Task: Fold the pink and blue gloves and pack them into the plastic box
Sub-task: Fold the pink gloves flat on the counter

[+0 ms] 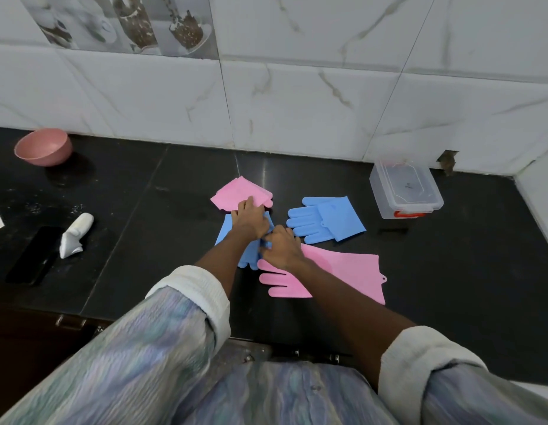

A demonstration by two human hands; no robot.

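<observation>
— Black stone is seen as the counter [162, 210], and four gloves are laid out on it near the middle. How are they arranged?

— A folded pink glove [236, 193] is placed farthest back. Just in front of it a blue glove under the hands [226, 230] is spread, mostly covered by them. A second blue glove [326, 219] is laid flat to the right, fingers pointed left, and an unfolded pink glove [343, 271] is stretched out nearest the person, fingers also pointed left.

— And the hands?

— The left hand [249, 220] is pressed down on the covered blue glove, its fingertips reaching onto the edge of the folded pink one. The right hand [282, 246] is closed on a bunched part of that same blue glove, with the wrist laid over the unfolded pink glove. Both sleeves are rolled back at the forearm.

— Where is the plastic box [406, 191] kept?

— It is set at the back right, close to the tiled wall [297, 102], well apart from the hands. Its clear lid is seen on top, with a red latch at the front. No glove can be made out inside it.

— Anything else on the counter?

— A pink bowl [43, 146] is set at the far left by the wall, and a white object [75, 235] is laid beside a flat black object [33, 256].
</observation>
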